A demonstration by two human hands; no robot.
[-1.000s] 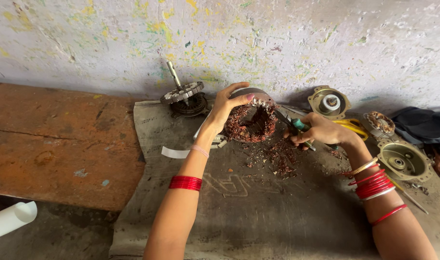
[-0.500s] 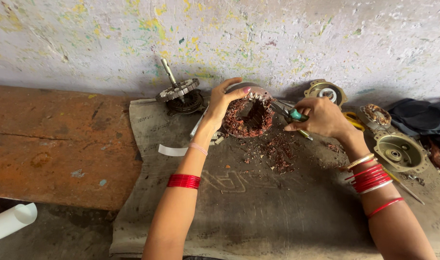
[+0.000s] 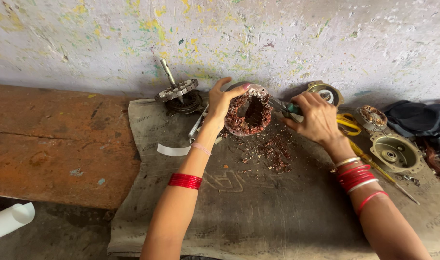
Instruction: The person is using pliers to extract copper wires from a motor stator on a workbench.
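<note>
Stator [image 3: 249,114] between hands, seemingly gripped by left hand [image 3: 223,102].

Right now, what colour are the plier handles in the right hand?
Green; the pliers show best in the head view, gripped by the right hand.

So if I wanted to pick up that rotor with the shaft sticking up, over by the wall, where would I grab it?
Probably by the shaft. The rotor rests on its broad toothed disc with the thin metal shaft slanting up and left, bare and free of other things. Come from above, slightly from the left, along that slant. The left hand is busy beside it, holding the stator.
</note>
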